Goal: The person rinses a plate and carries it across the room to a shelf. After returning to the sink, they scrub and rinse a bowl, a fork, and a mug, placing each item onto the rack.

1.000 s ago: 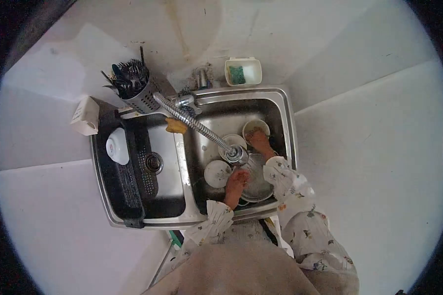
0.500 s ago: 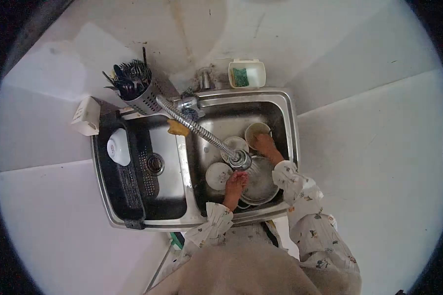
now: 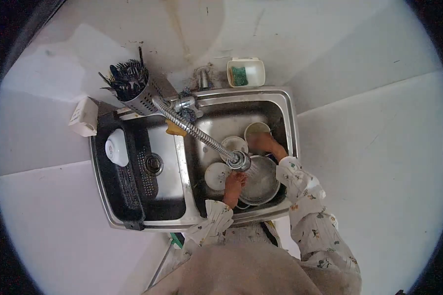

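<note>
My left hand [image 3: 235,186] is under the spray head [image 3: 238,161] of the faucet, at the left rim of a large round pot [image 3: 262,184]. Its fingers look curled together, and whatever they hold, if anything, is hidden. Water runs from the spray head into the pot. My right hand [image 3: 265,143] is at the near side of a pale bowl [image 3: 257,130] at the back right of the basin; its fingers are blurred and partly hidden. A white dish [image 3: 233,143] lies left of the bowl, and a small white plate [image 3: 216,176] lies beside my left hand.
The left basin [image 3: 170,184] holds a white bowl [image 3: 117,147] on a dark rack [image 3: 129,189]. A cutlery holder [image 3: 145,101] full of utensils stands behind. A yellow cloth [image 3: 175,128] lies on the divider. A green sponge [image 3: 239,75] sits in a white container [image 3: 254,73].
My right hand has drawn back slightly from inside the pale bowl toward its near rim. My left hand stays under the spray head, its fingers turned slightly. The view has shifted a little.
</note>
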Tool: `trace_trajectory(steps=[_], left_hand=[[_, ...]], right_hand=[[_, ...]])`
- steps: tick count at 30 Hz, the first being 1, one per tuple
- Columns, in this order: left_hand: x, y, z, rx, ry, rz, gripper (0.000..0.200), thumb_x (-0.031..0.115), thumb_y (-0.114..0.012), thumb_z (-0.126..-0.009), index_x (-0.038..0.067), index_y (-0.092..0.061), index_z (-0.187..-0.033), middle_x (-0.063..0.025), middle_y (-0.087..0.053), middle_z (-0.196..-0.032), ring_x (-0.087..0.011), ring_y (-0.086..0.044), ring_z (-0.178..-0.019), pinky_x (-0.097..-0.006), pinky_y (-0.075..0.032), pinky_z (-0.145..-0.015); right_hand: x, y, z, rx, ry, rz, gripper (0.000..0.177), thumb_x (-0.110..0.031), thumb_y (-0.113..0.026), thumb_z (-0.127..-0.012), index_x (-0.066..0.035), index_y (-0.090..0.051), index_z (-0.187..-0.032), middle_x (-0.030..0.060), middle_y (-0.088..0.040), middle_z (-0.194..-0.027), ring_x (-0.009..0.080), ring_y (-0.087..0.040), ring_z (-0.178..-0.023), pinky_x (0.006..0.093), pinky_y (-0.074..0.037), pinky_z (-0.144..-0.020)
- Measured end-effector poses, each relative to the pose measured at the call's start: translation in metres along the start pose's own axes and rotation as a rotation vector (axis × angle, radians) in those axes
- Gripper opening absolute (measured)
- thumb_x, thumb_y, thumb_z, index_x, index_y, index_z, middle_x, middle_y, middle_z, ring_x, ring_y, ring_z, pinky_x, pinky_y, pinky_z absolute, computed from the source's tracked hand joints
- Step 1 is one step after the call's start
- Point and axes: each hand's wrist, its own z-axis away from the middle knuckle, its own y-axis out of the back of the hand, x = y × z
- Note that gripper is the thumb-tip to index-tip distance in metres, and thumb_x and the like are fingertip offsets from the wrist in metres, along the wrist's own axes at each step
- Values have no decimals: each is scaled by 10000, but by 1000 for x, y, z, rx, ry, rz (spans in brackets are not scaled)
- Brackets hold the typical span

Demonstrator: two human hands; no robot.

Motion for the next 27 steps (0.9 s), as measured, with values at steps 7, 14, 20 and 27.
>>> trace_trajectory(steps=[7,14,20,27], left_hand=[[14,-8,-4,7,71,109,104,166,-507,-863,115,-532,-950,-14,-569,-868,-133,-548,-753,-331,-470,-647],[41,-32,-3,-2,105,155,295,322,-479,-878,159,-467,-1124,21,-552,-993,-141,-548,-840,-370,-504,-725],[52,-19,10,-79,-63,-34,386,345,-550,-843,148,-447,-1159,-16,-534,-1050,-173,-556,-893,-368,-506,-692],[60,-5,13,289,-160,-465,508,304,-668,-763,84,-453,-1167,-98,-529,-1085,-260,-537,-975,-381,-478,-731]], right_hand=[[-20,2,28,297,-298,-869,172,-118,-575,-764,-13,-604,-896,53,-646,-900,165,-608,-756,286,-481,-694],[-99,-30,84,325,6,-379,251,-117,-510,-821,-29,-561,-1051,82,-629,-987,236,-592,-864,361,-462,-774],[-115,41,94,-206,61,93,311,-257,-549,-823,-64,-570,-1067,161,-596,-1031,329,-566,-939,367,-447,-793],[-111,153,-59,663,-10,63,215,-209,-566,-819,-34,-599,-940,156,-634,-876,333,-609,-817,402,-476,-715]])
